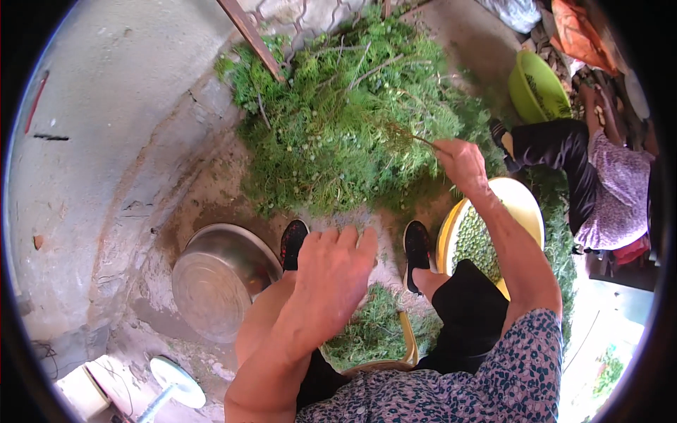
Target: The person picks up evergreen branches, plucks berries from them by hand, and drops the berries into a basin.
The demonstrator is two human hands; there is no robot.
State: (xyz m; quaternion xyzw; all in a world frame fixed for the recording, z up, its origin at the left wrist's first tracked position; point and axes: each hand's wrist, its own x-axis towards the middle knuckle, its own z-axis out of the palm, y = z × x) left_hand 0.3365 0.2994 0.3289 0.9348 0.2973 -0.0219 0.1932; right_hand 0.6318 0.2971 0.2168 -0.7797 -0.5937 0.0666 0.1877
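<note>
My right hand (462, 166) is closed around the stem of a thin, brownish sprig (417, 138), stretched out over the near right side of a big heap of green conifer branches (345, 120). Above my lap hangs my left hand (335, 271), back upward and fingers curled down; its fingertips and anything in them are hidden. Small round green cones or berries (476, 243) fill part of a yellow tub (525, 204) below my right forearm. Between my legs, more green sprigs (374, 328) lie by a curved yellowish rim (409, 338).
A metal basin (211, 285) leans on its side at my left, near the wall (106, 127). Another person (613, 183) sits at the right, by a lime-green tub (525, 88). A wooden bar (250, 35) slants into the heap. A round white stand (176, 381) is at lower left.
</note>
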